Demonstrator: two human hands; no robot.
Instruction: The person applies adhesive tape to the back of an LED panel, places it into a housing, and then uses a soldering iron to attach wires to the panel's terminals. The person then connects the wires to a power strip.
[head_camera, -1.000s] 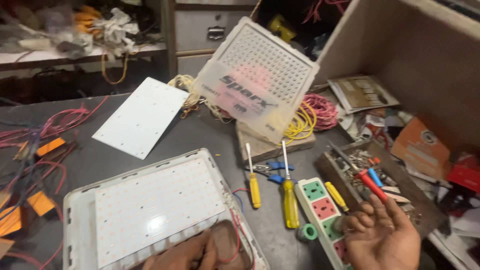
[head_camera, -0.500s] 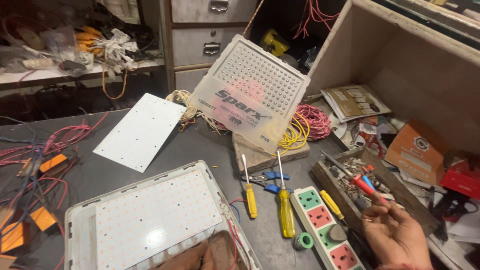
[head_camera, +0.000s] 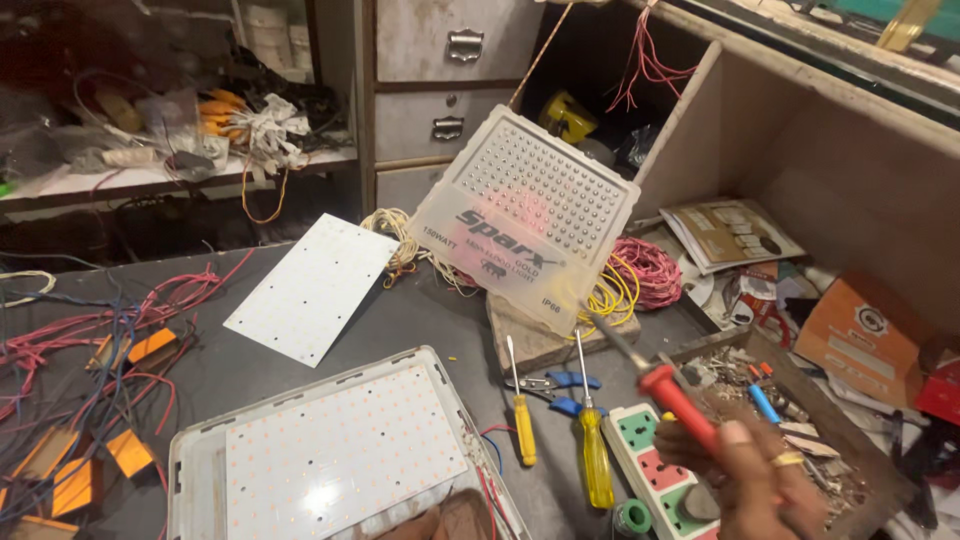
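Red-handled screwdriver (head_camera: 672, 395) raised in the right hand (head_camera: 755, 480), grip closed round its handle, over the tabletop's near right edge. Left hand (head_camera: 445, 522) rests on the LED panel housing (head_camera: 330, 455) at the near edge; its grip cannot be told. Judged step: tool fetched, to be carried to the housing. Two yellow screwdrivers (head_camera: 590, 440) and a power strip (head_camera: 655, 460) lie between.

Right hand (head_camera: 760, 480) low at the right edge, closed around a red-handled screwdriver (head_camera: 672, 395), shaft slanting up and left over a tray of small parts (head_camera: 860, 450). Left hand (head_camera: 450, 520) barely in view at the bottom edge, resting on the near end of a grey lamp housing (head_camera: 190, 470) with a white LED board (head_camera: 340, 455) inside. Two yellow screwdrivers (head_camera: 596, 455) and blue pliers (head_camera: 560, 385) flat on the grey table (head_camera: 420, 320), just beside a power strip (head_camera: 655, 465). Clear lamp cover (head_camera: 525, 215) tilted against a wooden block (head_camera: 535, 335). Loose white panel (head_camera: 312, 285) further left, tangled wires (head_camera: 90, 330) beyond.
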